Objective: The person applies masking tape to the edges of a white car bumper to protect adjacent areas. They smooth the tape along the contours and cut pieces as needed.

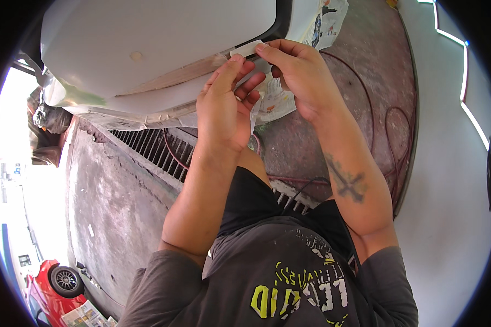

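A short pale strip of masking tape [246, 49] is stretched between my two hands, just in front of a light grey car panel [163, 41]. My left hand [222, 106] pinches the strip's left end between thumb and index finger, its other fingers loosely curled. At the right end, the thumb and fingertips of my right hand [303, 76] grip it. Behind my left fingers, a band of beige tape [174, 78] runs along the panel. Masking paper [275, 101] hangs below the panel, partly hidden by my hands.
A metal floor grate [155, 150] crosses beneath the car. Dark red hoses [360, 76] trail over the stained floor at right. Beside them rises a pale wall [447, 180]. A red car [49, 297] stands at lower left, near bright daylight.
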Tool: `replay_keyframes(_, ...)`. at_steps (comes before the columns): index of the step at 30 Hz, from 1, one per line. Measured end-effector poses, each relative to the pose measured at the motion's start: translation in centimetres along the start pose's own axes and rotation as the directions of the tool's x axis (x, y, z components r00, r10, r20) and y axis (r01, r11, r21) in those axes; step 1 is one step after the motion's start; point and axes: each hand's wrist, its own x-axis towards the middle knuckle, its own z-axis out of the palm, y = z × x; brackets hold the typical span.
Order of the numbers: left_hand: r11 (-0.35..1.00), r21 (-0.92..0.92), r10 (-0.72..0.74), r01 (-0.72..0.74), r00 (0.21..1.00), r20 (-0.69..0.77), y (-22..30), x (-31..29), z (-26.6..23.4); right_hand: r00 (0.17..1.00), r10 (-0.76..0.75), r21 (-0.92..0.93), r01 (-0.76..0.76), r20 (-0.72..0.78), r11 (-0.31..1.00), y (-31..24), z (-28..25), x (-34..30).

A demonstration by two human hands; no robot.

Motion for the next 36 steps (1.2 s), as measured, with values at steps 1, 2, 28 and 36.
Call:
replay_keyframes(1, 1.0, -0.013, -0.008, 0.008, 1.0, -0.004, 0.0, 0.0, 0.1, 1.0, -0.007, -0.003, 0.007, -0.002, 1.0, 0.1, 0.0, 0.0)
replay_keyframes(2, 1.0, -0.024, -0.014, 0.014, 1.0, -0.006, 0.1, -0.1, 0.2, 1.0, -0.017, -0.004, 0.017, -0.003, 1.0, 0.3, -0.1, 0.2)
replay_keyframes(28, 1.0, -0.026, 0.013, -0.014, 1.0, -0.026, 0.0, 0.8, 0.3, 0.996, -0.048, 0.07, 0.054, -0.077, 0.996, 1.1, 0.6, 1.0)
replay_keyframes(36, 0.997, 0.031, 0.068, -0.066, 0.995, -0.071, -0.2, 0.5, 0.7, 0.983, -0.122, -0.005, 0.122, -0.138, 0.992, 1.7, 1.2, 1.0)
